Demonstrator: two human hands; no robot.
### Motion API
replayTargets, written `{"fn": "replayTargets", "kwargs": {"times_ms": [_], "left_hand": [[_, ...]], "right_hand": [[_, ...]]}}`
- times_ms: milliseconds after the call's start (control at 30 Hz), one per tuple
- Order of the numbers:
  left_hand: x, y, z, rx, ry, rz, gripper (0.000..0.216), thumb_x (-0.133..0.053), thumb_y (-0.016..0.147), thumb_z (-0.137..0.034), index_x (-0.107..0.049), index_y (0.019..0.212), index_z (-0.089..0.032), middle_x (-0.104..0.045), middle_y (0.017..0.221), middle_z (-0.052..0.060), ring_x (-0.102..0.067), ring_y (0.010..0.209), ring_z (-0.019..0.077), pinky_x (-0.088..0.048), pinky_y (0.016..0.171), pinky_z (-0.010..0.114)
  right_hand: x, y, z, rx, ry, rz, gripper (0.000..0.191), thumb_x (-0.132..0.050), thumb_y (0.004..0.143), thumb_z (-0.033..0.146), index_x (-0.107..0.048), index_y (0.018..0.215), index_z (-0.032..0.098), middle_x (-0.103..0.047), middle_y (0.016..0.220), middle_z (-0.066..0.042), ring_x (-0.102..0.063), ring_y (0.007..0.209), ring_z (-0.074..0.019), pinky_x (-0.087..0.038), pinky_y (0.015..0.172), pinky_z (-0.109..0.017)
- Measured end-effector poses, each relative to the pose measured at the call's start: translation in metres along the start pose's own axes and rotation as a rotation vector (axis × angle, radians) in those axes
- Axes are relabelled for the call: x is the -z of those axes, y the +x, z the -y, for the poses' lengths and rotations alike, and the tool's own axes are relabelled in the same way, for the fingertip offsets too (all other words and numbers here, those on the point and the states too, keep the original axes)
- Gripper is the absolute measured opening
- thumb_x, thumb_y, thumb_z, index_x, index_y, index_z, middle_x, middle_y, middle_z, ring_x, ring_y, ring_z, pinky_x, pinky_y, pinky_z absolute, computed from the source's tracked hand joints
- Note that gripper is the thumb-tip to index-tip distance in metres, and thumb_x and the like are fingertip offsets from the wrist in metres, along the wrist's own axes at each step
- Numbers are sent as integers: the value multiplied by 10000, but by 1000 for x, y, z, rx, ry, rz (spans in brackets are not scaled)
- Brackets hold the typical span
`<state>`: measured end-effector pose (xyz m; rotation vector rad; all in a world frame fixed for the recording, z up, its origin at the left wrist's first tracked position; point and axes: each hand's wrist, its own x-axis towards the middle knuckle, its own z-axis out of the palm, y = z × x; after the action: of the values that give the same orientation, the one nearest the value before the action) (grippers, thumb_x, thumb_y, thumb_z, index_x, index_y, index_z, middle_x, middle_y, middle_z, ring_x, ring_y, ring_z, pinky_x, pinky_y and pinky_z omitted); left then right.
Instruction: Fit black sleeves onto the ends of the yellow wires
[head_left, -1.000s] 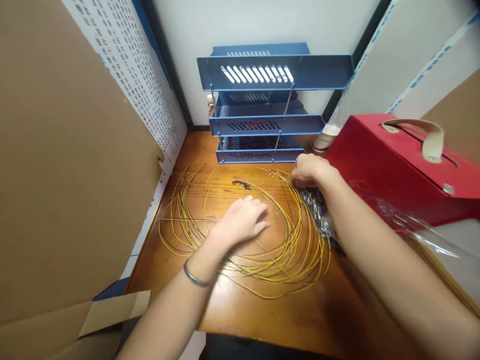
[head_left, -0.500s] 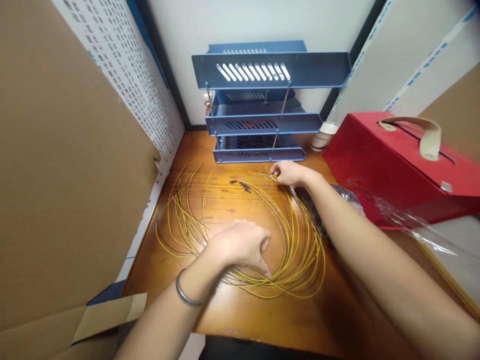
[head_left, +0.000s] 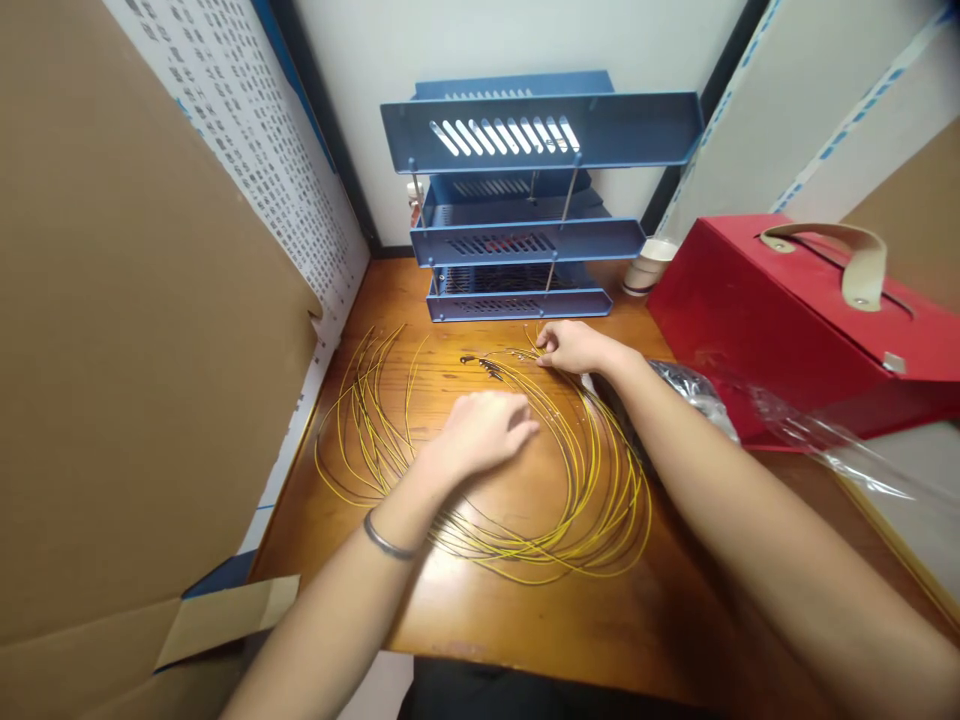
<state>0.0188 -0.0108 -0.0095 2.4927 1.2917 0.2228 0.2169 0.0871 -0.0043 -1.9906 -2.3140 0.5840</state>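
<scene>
Thin yellow and dark wires (head_left: pixel 592 480) lie in a wide loose loop on the wooden table, their left-hand strands (head_left: pixel 367 420) fanned out. Inside the loop is a cluster of small dark terminals (head_left: pixel 489 368) on the wire ends. My left hand (head_left: pixel 484 430) hovers over the middle of the loop, fingers bent and thumb apart, holding nothing. At the far side of the loop, my right hand (head_left: pixel 574 347) pinches a yellow wire near its end; its fingertips partly hide the grip.
A blue three-tier tray rack (head_left: pixel 517 240) stands at the back, with a paper cup (head_left: pixel 649 268) beside it. On the right are a red box (head_left: pixel 787 340) with a beige handle and a clear-wrapped dark bundle (head_left: pixel 694 395). Cardboard (head_left: pixel 150 330) walls the left side.
My left hand has lifted off the near wires and moved away from me over the loop. The right hand has shifted slightly left at the wire ends.
</scene>
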Motion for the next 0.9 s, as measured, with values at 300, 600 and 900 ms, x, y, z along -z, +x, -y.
{"fn": "replayTargets", "kwargs": {"times_ms": [300, 600, 900], "left_hand": [[9, 97, 37, 22, -92, -193, 309, -633, 882, -251, -703, 1166, -151, -692, 1259, 110, -582, 1202, 283, -430, 1066, 412], [-5, 124, 58, 15, -178, -88, 257, -669, 864, -344, -764, 1087, -260, -758, 1148, 15, -661, 1079, 207, -483, 967, 314], [-6, 125, 54, 24, -157, -103, 192, -679, 841, -395, -793, 958, -294, -743, 1109, 13, -591, 1098, 260, -435, 973, 398]], "right_hand": [[-6, -18, -3, -96, -3, -23, 331, -725, 814, 213, -693, 1139, 159, -730, 1110, -99, -685, 1028, -218, -493, 895, -257], [-8, -18, -5, -101, 57, -17, 420, -638, 758, 83, -684, 1171, 139, -718, 1182, -106, -671, 1081, -233, -480, 921, -250], [-8, -16, -10, -96, 89, -13, 463, -632, 700, 65, -692, 1153, 136, -726, 1145, -91, -677, 1033, -217, -479, 864, -230]]}}
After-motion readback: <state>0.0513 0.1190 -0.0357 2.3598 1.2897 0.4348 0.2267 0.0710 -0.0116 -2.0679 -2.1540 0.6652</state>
